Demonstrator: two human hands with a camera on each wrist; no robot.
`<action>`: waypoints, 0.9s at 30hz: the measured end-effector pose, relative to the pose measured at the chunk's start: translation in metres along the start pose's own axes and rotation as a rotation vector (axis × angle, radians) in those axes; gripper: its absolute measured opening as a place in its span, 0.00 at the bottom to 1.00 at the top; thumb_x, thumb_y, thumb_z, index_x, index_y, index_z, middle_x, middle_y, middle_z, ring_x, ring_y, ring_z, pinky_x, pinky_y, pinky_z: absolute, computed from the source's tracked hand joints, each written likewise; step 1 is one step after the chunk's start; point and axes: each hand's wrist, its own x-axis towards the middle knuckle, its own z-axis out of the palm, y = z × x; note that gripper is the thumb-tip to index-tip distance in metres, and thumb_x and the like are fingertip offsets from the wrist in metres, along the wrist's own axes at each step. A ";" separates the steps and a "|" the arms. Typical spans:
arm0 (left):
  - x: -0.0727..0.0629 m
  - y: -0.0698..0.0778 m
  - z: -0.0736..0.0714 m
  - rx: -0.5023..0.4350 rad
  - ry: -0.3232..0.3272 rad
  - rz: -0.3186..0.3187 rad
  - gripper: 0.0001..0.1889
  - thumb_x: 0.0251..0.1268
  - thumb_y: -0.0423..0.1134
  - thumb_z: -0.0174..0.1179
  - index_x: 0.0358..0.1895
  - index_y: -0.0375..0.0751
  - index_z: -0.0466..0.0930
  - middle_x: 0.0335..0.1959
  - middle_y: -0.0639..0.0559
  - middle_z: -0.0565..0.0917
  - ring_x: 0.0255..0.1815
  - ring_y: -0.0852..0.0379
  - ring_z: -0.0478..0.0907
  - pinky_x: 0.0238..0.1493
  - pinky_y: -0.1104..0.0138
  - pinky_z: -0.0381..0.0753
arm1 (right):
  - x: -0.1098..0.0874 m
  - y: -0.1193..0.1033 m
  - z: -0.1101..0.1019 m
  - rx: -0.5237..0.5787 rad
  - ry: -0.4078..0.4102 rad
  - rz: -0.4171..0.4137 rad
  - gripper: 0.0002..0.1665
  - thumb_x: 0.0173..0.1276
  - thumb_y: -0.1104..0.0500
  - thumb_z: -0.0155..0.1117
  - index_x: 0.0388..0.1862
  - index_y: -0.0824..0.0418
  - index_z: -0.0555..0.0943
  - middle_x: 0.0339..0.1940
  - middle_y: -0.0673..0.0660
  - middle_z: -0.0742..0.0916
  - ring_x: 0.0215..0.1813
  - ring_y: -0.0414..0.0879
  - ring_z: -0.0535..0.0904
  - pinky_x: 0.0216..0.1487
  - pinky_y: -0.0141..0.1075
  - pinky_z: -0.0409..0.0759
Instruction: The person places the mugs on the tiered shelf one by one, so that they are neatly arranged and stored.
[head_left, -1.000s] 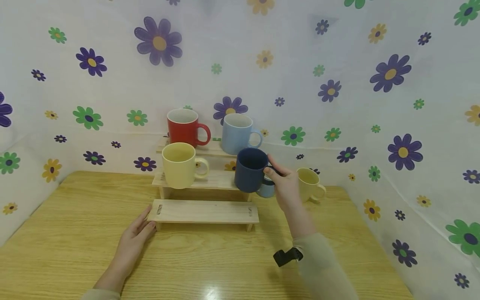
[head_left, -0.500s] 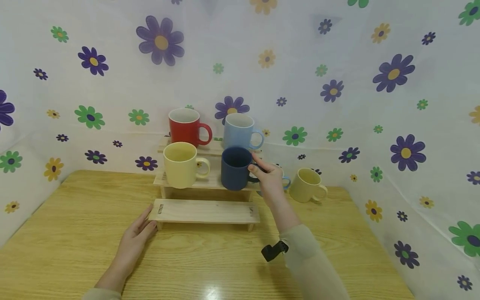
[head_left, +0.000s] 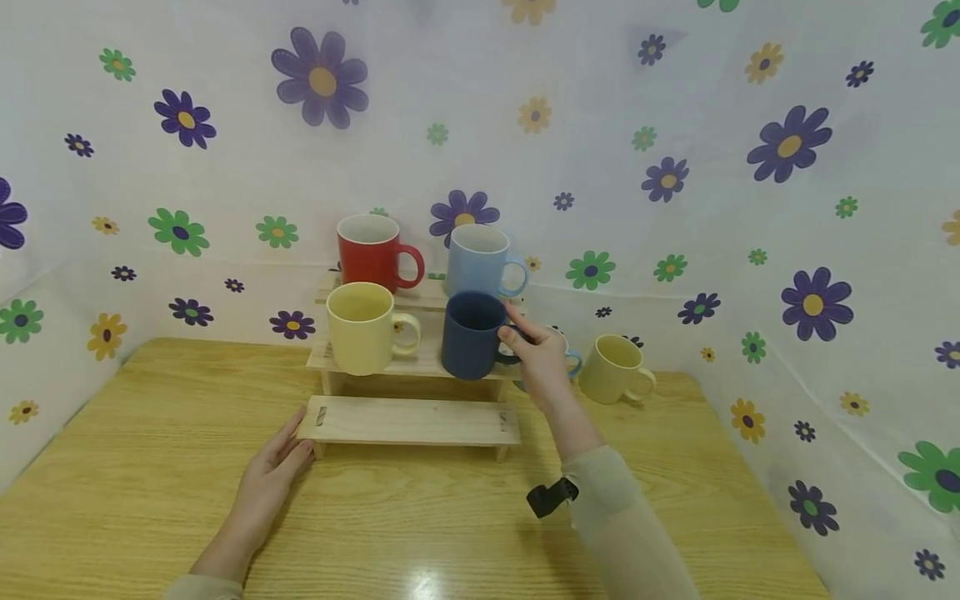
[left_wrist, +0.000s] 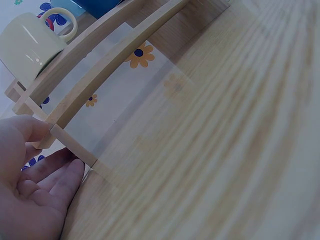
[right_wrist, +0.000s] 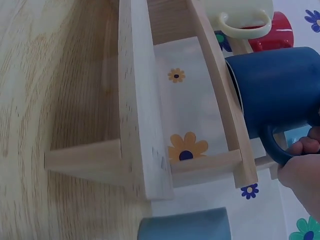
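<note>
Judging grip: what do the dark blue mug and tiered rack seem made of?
Dark blue mug: probably glazed ceramic, satin-smooth, with a pale ring around its base. Tiered rack: apparently wood, pale and matte, with visible grain; whether varnished, unclear.

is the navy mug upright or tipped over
Upright: the head view shows the navy mug mouth up, base down, with the right hand holding it.

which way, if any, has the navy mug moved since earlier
Yes, the navy mug moved left, nearer the yellow mug on the middle shelf.
</note>
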 end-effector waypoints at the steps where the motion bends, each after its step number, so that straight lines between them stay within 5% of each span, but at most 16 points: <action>1: 0.000 0.000 0.000 0.005 -0.001 -0.001 0.35 0.71 0.58 0.49 0.76 0.60 0.48 0.71 0.38 0.62 0.59 0.68 0.68 0.53 0.83 0.66 | 0.000 -0.001 -0.002 -0.038 -0.017 0.002 0.28 0.66 0.64 0.63 0.65 0.62 0.72 0.65 0.59 0.75 0.62 0.47 0.74 0.63 0.36 0.70; 6: 0.000 0.000 -0.001 0.024 -0.012 -0.001 0.35 0.71 0.59 0.48 0.76 0.60 0.47 0.71 0.39 0.60 0.67 0.48 0.62 0.60 0.75 0.65 | -0.003 -0.005 -0.016 -0.266 -0.099 0.011 0.28 0.73 0.51 0.56 0.71 0.54 0.68 0.63 0.60 0.76 0.52 0.51 0.73 0.60 0.43 0.69; 11: 0.000 -0.001 -0.001 0.022 -0.012 0.009 0.35 0.71 0.58 0.48 0.77 0.59 0.47 0.71 0.38 0.61 0.67 0.47 0.62 0.56 0.80 0.65 | -0.009 -0.014 -0.035 -0.402 -0.059 0.012 0.28 0.77 0.51 0.49 0.72 0.56 0.65 0.58 0.65 0.75 0.58 0.59 0.72 0.63 0.47 0.67; 16: 0.000 -0.003 -0.001 0.019 -0.009 0.027 0.35 0.72 0.57 0.48 0.77 0.57 0.47 0.70 0.37 0.62 0.63 0.59 0.66 0.52 0.84 0.65 | -0.018 -0.024 -0.057 -0.537 0.052 -0.021 0.26 0.77 0.59 0.49 0.70 0.66 0.66 0.58 0.69 0.75 0.60 0.61 0.70 0.63 0.49 0.66; 20: 0.001 -0.004 -0.001 -0.002 -0.009 0.040 0.35 0.72 0.55 0.49 0.77 0.56 0.48 0.70 0.36 0.62 0.57 0.72 0.68 0.51 0.84 0.66 | -0.016 -0.014 -0.089 -0.623 0.109 -0.028 0.28 0.77 0.55 0.50 0.70 0.66 0.65 0.61 0.67 0.73 0.60 0.56 0.67 0.64 0.49 0.65; 27: 0.000 -0.003 0.001 -0.010 -0.010 0.043 0.35 0.72 0.55 0.49 0.77 0.55 0.47 0.70 0.36 0.61 0.55 0.76 0.67 0.51 0.84 0.67 | -0.016 0.002 -0.138 -0.860 0.230 -0.050 0.31 0.76 0.54 0.53 0.71 0.67 0.63 0.66 0.69 0.67 0.65 0.63 0.61 0.66 0.55 0.61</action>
